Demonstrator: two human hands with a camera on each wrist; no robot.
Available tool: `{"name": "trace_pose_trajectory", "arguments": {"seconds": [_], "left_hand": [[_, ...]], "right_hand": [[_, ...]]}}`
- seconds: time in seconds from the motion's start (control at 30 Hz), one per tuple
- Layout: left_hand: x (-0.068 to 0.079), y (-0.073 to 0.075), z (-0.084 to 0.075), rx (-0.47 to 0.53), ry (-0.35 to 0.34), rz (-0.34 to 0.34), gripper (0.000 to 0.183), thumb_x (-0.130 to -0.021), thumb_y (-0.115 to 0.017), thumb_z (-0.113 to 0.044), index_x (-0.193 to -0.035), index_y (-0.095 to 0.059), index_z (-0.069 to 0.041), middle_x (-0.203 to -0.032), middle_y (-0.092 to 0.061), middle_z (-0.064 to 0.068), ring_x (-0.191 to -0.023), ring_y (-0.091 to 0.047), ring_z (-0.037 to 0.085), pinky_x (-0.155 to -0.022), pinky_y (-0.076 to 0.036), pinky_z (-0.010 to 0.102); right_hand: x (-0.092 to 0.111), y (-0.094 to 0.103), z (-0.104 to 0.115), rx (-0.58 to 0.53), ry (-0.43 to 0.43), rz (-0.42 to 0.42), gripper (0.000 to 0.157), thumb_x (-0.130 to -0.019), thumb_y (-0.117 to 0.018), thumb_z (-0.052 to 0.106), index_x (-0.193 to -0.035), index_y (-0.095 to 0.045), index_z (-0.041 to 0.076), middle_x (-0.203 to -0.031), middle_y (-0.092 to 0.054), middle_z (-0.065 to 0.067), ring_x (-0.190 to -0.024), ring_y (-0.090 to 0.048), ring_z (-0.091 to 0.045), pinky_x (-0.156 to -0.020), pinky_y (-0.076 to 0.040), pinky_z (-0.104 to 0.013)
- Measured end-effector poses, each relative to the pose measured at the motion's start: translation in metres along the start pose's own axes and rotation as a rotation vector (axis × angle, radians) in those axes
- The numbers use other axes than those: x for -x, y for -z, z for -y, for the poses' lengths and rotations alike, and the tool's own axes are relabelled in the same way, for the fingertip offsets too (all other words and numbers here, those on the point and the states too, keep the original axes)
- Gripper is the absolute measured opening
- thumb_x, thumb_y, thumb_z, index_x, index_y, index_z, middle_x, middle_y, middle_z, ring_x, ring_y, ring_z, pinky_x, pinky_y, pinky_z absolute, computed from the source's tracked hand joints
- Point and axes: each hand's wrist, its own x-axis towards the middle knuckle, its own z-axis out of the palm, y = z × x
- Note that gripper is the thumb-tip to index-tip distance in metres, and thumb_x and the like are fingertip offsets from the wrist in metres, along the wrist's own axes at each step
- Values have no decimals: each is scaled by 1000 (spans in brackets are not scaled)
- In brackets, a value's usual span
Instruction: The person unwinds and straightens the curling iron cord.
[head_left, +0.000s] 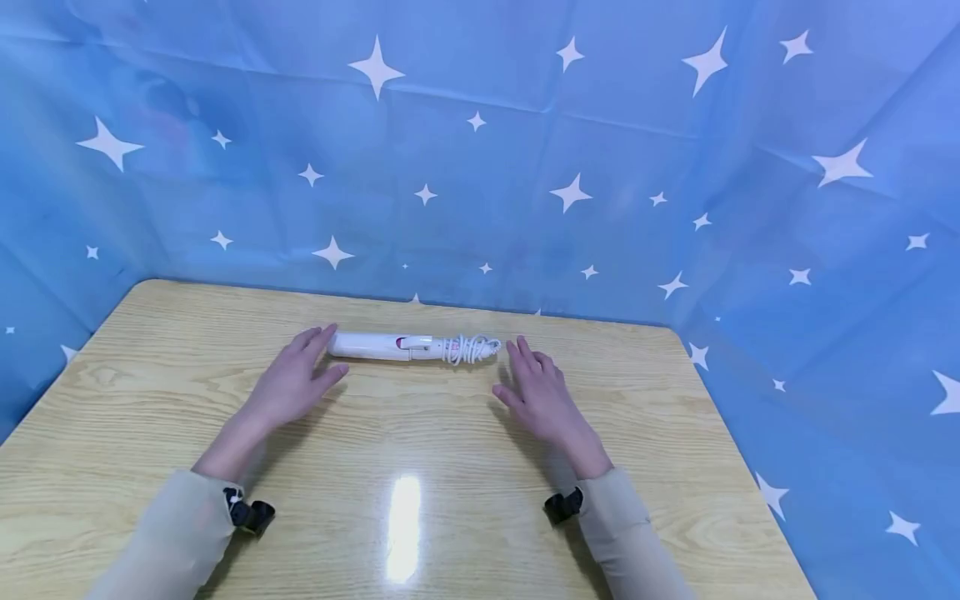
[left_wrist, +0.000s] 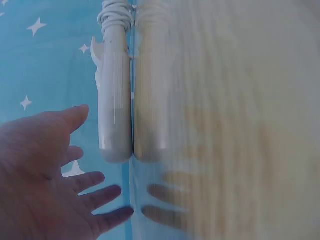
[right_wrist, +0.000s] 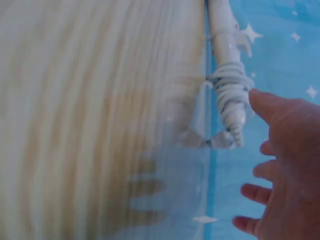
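Observation:
A white curling iron (head_left: 371, 346) lies sideways on the table, its thick smooth barrel to the left and a small lever near its middle. White cord (head_left: 468, 349) is wound in several loops around its right end. By the barrel's end is my left hand (head_left: 288, 383), fingers spread and thumb apart; the left wrist view shows a gap between thumb and barrel (left_wrist: 115, 110). My right hand (head_left: 542, 400) hovers just right of the coiled cord, fingers extended. In the right wrist view its thumb overlaps the cord's edge (right_wrist: 232, 87). Neither hand holds anything.
The wooden table (head_left: 405, 433) has a glossy top with a bright light reflection toward the front. A blue curtain (head_left: 480, 150) with white stars stands behind the table and along its sides. Each sleeved wrist carries a black camera (head_left: 255, 517).

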Motion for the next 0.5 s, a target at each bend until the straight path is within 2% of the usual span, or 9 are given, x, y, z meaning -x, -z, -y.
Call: {"name": "trace_pose_trajectory", "arguments": {"seconds": [0.07,0.13,0.23,0.37,0.5], "left_hand": [[-3,1,4,35,-9,-17,70,-104,-62,-28,-157,-29,5,-152,-35,37,-135,-37,58,-112,-34,73],[-6,1,6,56,-17,-27,70,-104,-63,-27,-156,-31,6,-148,-39,37,-133,-39,57,-112,-35,72],[-9,1,9,67,-23,-27,70,-103,-64,-26,-155,-32,7,-146,-42,37,-131,-41,57,-111,-35,72],[-14,-1,10,113,-1,1,71,-103,-65,-25,-156,-31,7,-144,-42,38,-117,-54,51,-101,-47,66],[-18,-2,10,164,41,38,71,-104,-64,-24,-158,-28,4,-144,-40,38,-109,-58,46,-94,-54,60]], "right_hand": [[-2,0,-3,-34,-14,2,74,-107,-55,40,-162,-22,3,-168,-17,-20,-139,-34,-47,-111,-36,-68],[-4,-1,-7,-63,-22,7,74,-107,-55,39,-162,-21,3,-168,-18,-20,-137,-36,-45,-110,-39,-65],[-7,-1,-11,-107,-29,27,74,-108,-52,40,-163,-18,3,-168,-17,-20,-147,-29,-42,-119,-30,-62],[-13,-3,-16,-174,-42,51,74,-109,-50,38,-162,-15,1,-168,-14,-22,-154,-15,-36,-127,-14,-58],[-19,-3,-18,-242,-64,46,73,-109,-50,36,-162,-15,0,-168,-13,-24,-153,-17,-38,-127,-20,-55]]}}
